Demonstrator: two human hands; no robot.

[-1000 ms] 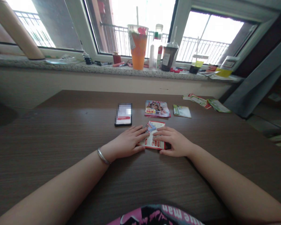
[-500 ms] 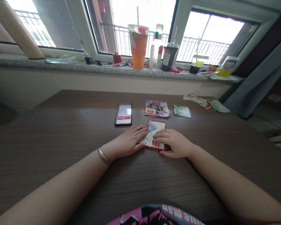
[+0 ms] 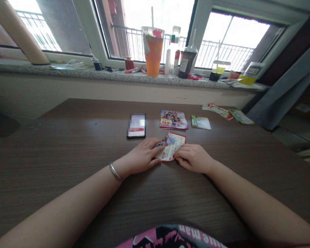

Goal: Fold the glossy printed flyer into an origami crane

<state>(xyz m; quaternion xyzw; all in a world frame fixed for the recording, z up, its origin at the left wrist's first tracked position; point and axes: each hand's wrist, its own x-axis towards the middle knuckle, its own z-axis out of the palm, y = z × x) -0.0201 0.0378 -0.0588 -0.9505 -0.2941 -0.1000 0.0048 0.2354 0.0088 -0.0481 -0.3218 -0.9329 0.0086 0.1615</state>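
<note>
A red-edged printed flyer point(image 3: 172, 146) lies on the brown table between my hands, with a folded-over part that shows a picture at its upper left. My left hand point(image 3: 145, 154), with a silver bangle at the wrist, rests on the flyer's left side, fingers stretched out and thumb at its lower edge. At the lower right corner of the flyer, my right hand point(image 3: 194, 157) has its fingers curled together, pinching the paper. Just beyond my hands sit a stack of colourful flyers point(image 3: 173, 119) and a phone point(image 3: 136, 126) with a lit, blurred screen.
A small pile of green-and-white cards point(image 3: 200, 122) lies right of the stack, with more leaflets point(image 3: 220, 112) at the table's far right. Along the windowsill point(image 3: 93, 74) stand an orange drink cup point(image 3: 153, 51), a dark cup point(image 3: 187, 62), bottles and small items.
My right hand has gone from lying flat on the flyer to pinching its lower right corner. The flyer's right side has turned and folded differently; my left hand stays nearly in place.
</note>
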